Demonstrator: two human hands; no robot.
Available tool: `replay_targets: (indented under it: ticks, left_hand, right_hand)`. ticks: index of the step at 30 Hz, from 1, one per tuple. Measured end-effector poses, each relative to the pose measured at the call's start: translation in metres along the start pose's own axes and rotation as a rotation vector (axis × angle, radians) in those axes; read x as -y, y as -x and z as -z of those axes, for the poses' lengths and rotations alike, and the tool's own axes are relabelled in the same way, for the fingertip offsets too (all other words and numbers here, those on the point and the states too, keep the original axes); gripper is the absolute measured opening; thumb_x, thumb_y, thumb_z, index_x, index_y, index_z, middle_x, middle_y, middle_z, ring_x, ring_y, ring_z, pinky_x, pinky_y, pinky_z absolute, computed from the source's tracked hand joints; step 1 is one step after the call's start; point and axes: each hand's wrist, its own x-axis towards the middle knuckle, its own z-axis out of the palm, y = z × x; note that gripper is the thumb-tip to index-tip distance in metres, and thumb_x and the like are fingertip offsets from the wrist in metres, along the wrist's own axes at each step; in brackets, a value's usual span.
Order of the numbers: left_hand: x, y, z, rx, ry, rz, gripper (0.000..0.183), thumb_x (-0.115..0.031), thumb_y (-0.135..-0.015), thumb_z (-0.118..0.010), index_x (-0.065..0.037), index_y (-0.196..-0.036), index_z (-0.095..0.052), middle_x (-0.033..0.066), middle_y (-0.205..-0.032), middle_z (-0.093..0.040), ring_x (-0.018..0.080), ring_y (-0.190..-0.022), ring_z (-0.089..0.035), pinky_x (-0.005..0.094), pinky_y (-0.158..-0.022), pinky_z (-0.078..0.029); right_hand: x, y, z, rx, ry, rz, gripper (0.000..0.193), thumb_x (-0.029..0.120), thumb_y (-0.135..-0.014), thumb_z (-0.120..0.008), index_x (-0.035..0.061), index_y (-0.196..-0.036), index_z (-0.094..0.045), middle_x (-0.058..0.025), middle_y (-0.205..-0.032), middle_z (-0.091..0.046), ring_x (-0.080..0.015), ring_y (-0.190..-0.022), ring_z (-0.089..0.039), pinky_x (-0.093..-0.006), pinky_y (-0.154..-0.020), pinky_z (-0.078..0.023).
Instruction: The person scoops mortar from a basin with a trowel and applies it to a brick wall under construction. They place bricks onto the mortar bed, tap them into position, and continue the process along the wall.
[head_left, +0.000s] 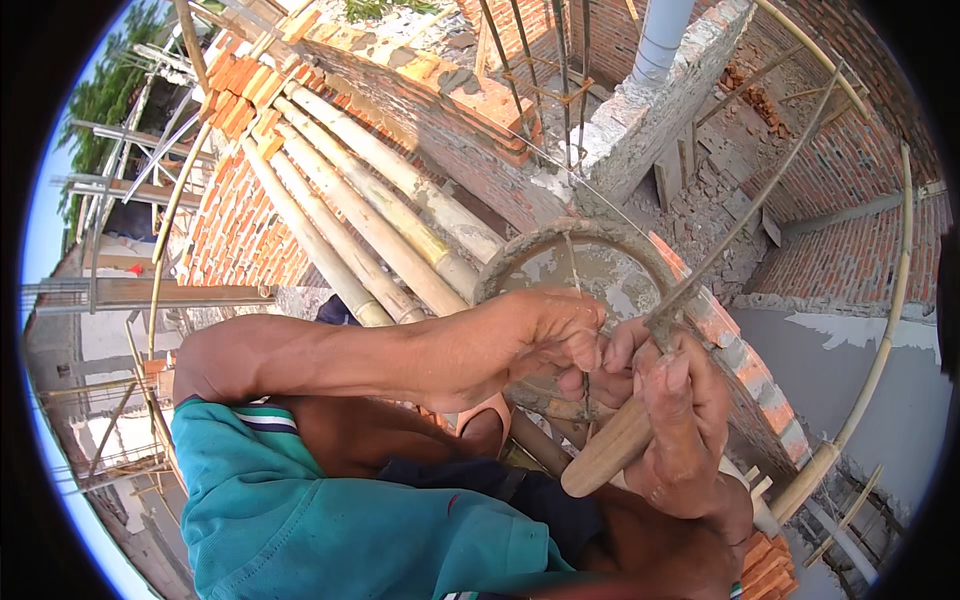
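Observation:
My right hand (pixel 680 420) is wrapped round the wooden handle of a trowel (pixel 607 452). Its long, mortar-caked metal part shows nearly edge-on and slants up to the right. Close beside it, my left hand (pixel 560 340) has its fingers closed in a pinch on a thin string (pixel 572 262). The string runs up from the fingers across a round basin, and a dark length shows below them. Both hands are over the near part of the basin (pixel 655 262), which holds wet grey mortar and is partly hidden by my left forearm.
Several bamboo poles (pixel 370 225) lie side by side left of the basin, with stacked bricks (pixel 245 90) at their far end. A brick wall edge (pixel 755 385) runs along the right, above a drop. Upright steel bars (pixel 560 80) and a grey pipe (pixel 662 35) stand beyond.

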Motion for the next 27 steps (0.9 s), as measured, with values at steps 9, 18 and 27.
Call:
replay_targets:
  ticks: [9, 18, 27]
  left_hand:
    - [0.002, 0.076, 0.065, -0.508, -0.199, -0.061, 0.035, -0.030, -0.084, -0.056, -0.003, -0.105, -0.055, 0.0164, -0.080, -0.069, 0.0276, -0.086, -0.070, 0.0439, -0.102, -0.048]
    - [-0.021, 0.079, 0.141, -0.805, -0.409, -0.066, 0.034, -0.028, -0.103, -0.054, 0.002, -0.109, -0.068, -0.0028, -0.055, -0.042, 0.0099, -0.055, -0.048, 0.0292, -0.065, -0.048]
    - [0.043, 0.138, 0.259, -1.180, -0.813, -0.311, 0.044, -0.037, -0.113, -0.047, -0.001, -0.132, -0.065, 0.0076, -0.087, -0.068, 0.0159, -0.084, -0.065, 0.0344, -0.080, -0.053]
  right_hand:
    - [-0.021, -0.049, 0.019, 0.263, -0.027, -0.516, 0.046, 0.038, -0.108, -0.060, -0.0063, -0.119, -0.052, -0.0251, -0.103, -0.069, -0.0279, -0.070, -0.076, -0.0357, -0.066, -0.063]
    - [-0.045, -0.063, 0.062, 0.310, 1.372, 0.409, 0.027, 0.024, -0.104, -0.065, -0.0029, -0.101, -0.060, -0.0176, -0.090, -0.066, -0.0329, -0.069, -0.065, -0.0424, -0.057, -0.049]
    - [-0.054, -0.160, -0.027, 0.528, 2.208, 0.617, 0.022, 0.015, -0.099, -0.064, -0.0046, -0.107, -0.062, -0.0207, -0.094, -0.069, -0.0409, -0.083, -0.070, -0.0471, -0.068, -0.057]
